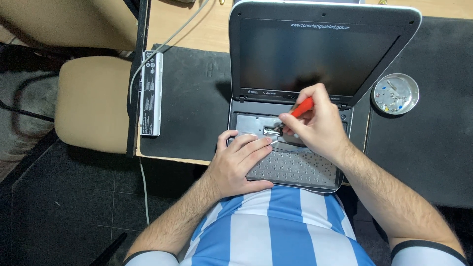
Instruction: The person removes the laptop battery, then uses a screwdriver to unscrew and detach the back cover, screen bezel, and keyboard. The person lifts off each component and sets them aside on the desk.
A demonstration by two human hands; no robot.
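Observation:
A small grey laptop [315, 59] stands open on a dark mat, its screen off. Its keyboard [290, 167] is lifted loose from the base, baring a grey metal plate [249, 122] under it. My left hand [239, 160] lies flat on the keyboard's upper left corner, fingers pointing right. My right hand [318, 125] grips a red-handled screwdriver [301, 107], its tip down at a small metal part [271, 131] on the bared plate, just above my left fingertips.
A round metal dish [395, 93] with several small screws sits right of the laptop. A long white battery pack [151, 93] lies at the mat's left edge, with a grey cable [162, 44] running past it. A tan chair seat [93, 101] stands left of the desk.

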